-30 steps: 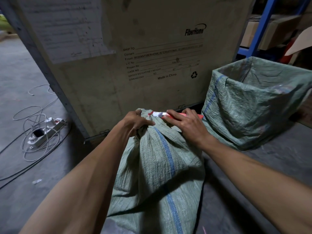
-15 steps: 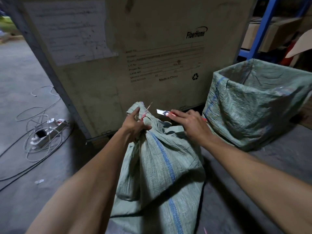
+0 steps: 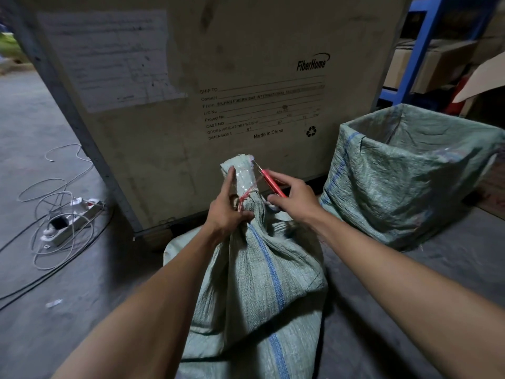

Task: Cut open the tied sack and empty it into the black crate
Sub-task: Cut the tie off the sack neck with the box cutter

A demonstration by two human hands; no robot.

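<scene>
Two hazards are judged likely: the red utility knife [image 3: 272, 184], gripped in the right hand [image 3: 296, 199], lies near the left hand [image 3: 228, 212] clamping the woven sack's [image 3: 257, 283] red-tied neck (standing on the floor); a slip could nick fingers.

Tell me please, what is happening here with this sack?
A person is opening a tied green sack that stands on the floor. The left hand grips its bunched neck just below the red string. The right hand holds a red knife, blade pointing up beside the neck. The string looks still tied, so nothing is emptied yet. An open sack-lined bin stands to the right.
</scene>
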